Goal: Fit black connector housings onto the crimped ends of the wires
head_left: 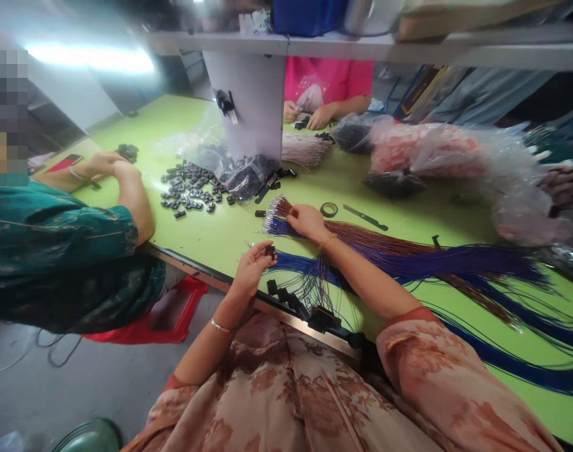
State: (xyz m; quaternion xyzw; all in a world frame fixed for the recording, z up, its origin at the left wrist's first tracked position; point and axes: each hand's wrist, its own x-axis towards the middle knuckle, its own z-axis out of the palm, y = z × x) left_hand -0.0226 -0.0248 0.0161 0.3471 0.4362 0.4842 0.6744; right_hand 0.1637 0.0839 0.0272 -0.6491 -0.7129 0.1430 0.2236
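My left hand (252, 267) is closed on a small black connector housing (270, 252), held between thumb and fingers above the table's near edge. My right hand (308, 223) lies at the tipped ends of a bundle of brown wires (357, 232) and blue wires (385, 257), its fingers pinched together there. Whether a single wire is between those fingertips is too small to tell. Silvery terminals (272, 216) fan out just left of the right hand. Several black connectors on wires (291, 301) hang at the near edge, below both hands.
Loose black connectors (190, 188) lie left of a plastic bag (249, 176). A tape roll (328, 209) and a flat blade-like tool (365, 217) lie beyond the wires. A co-worker's arm (136, 194) rests at left; another person (328, 88) works across the green table (211, 242).
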